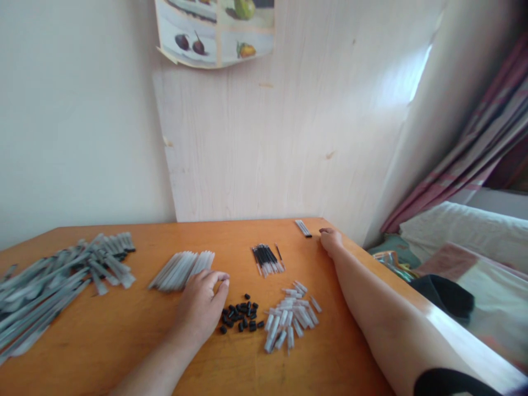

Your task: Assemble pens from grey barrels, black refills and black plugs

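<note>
My left hand (205, 297) rests on the table at the near end of a row of translucent pen barrels (179, 270). Its fingers are loosely bent, thumb and forefinger a little apart, and I see nothing between them. Just right of it lies a heap of small black plugs (241, 315). My right hand (331, 241) is stretched to the far right corner of the table, fingers loosely extended and nothing visible in them. Beside its fingertips, apart from them, lie several slim pens with black ends (303, 228).
Black-filled pen refills (268, 258) lie mid-table, with clear pen caps (291, 316) nearer me. A large pile of translucent tubes (61, 280) spreads at the left. Behind the orange wooden table (231, 236) stands a pale panel (264, 154). A bed (462, 258) adjoins the right edge.
</note>
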`<state>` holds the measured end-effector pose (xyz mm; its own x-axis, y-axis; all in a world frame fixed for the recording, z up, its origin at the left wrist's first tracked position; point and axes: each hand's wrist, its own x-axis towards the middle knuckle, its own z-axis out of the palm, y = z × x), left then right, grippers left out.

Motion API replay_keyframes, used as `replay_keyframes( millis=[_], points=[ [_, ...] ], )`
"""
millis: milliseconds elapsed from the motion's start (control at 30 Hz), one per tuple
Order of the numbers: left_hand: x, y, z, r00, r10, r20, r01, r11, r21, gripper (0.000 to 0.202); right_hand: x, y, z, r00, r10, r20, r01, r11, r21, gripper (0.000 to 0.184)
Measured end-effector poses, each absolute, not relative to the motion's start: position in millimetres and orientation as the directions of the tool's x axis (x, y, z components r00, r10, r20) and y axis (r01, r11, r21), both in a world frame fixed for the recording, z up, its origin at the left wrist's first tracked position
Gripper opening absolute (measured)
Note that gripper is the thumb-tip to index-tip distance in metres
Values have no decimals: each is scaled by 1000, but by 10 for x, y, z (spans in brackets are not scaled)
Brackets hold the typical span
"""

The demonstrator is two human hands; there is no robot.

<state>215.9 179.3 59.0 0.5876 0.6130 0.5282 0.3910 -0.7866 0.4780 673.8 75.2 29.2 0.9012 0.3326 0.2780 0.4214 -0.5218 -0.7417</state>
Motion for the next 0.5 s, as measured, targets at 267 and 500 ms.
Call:
replay_keyframes(
  millis=[267,500],
  points=[
    [2172,1798,579,589,572,571,362,-818,446,25,6441,582,347,920,292,260,368,-423,-828,35],
    [2180,1788,613,585,555,591,372,-831,413,23,6109,377,381,932,256,257,335,-335,-880,38]
  ],
)
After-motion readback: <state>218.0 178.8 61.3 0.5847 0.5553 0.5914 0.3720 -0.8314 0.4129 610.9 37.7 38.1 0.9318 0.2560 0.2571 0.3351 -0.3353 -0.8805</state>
